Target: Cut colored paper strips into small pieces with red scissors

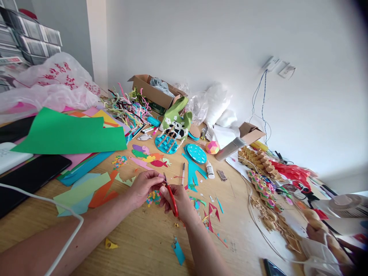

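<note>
Red-handled scissors (173, 202) are in my right hand (175, 199), with their thin blades pointing up toward my other hand. My left hand (147, 184) is pinched closed beside the blade tips; whatever lies between its fingers is too small to make out. Beneath and behind the hands is a pile of small colourful paper bits (153, 197). Paper fish in several colours, one of them red (159, 163), lie beyond the hands. A blue dotted oval (196, 153) and blue paper scraps (192, 172) rest to their right.
Green paper (77, 132) covers the left side near a black tablet (34, 180). A cardboard box (152, 91), a panda bag (176, 120) and pipe cleaners (126, 107) stand at the back. A glue bottle (210, 170), grey cylinder (230, 148) and white cable (255, 218) are rightward.
</note>
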`<action>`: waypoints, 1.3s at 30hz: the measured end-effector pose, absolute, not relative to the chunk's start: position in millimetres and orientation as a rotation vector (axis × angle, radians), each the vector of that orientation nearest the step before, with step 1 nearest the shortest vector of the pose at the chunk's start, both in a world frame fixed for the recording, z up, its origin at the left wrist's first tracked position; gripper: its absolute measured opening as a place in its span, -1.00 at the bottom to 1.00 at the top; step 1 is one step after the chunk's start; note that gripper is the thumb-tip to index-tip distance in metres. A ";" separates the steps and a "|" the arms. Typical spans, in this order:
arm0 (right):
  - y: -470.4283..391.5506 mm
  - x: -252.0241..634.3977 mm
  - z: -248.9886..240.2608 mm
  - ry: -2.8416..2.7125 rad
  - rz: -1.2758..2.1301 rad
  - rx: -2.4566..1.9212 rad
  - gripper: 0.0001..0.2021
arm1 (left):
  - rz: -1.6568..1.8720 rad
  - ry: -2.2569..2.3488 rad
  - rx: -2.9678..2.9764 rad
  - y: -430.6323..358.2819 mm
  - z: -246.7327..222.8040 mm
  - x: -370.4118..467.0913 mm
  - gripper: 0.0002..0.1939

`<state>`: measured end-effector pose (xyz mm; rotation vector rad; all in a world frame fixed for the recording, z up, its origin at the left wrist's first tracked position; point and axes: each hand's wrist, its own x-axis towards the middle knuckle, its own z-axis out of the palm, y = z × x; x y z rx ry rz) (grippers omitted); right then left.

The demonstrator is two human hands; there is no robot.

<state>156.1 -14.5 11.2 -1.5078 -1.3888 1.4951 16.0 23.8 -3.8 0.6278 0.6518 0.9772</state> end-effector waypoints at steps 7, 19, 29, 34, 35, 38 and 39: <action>-13.7 157.9 7.3 -1.392 1.484 -1.514 -0.52 | 0.956 0.645 0.641 22.9 -2.8 15.6 -0.78; -14.5 156.7 11.0 -1.452 1.449 -1.515 -0.51 | 0.961 0.655 0.648 24.6 -7.3 16.2 -0.80; -14.8 156.3 11.7 -1.425 1.463 -1.583 -0.50 | 0.951 0.662 0.641 22.5 -2.5 15.6 -0.79; -13.7 157.1 9.0 -1.410 1.464 -1.588 -0.50 | 0.947 0.644 0.636 22.4 -1.8 15.3 -0.79; -13.7 157.1 8.7 -1.411 1.464 -1.589 -0.51 | 0.943 0.640 0.640 22.5 -1.6 15.3 -0.79; -14.0 156.7 9.2 -1.412 1.460 -1.592 -0.52 | 0.937 0.633 0.650 22.3 -1.0 15.4 -0.79; -14.2 156.7 9.6 -1.415 1.459 -1.591 -0.52 | 0.937 0.634 0.651 22.2 -0.7 15.5 -0.79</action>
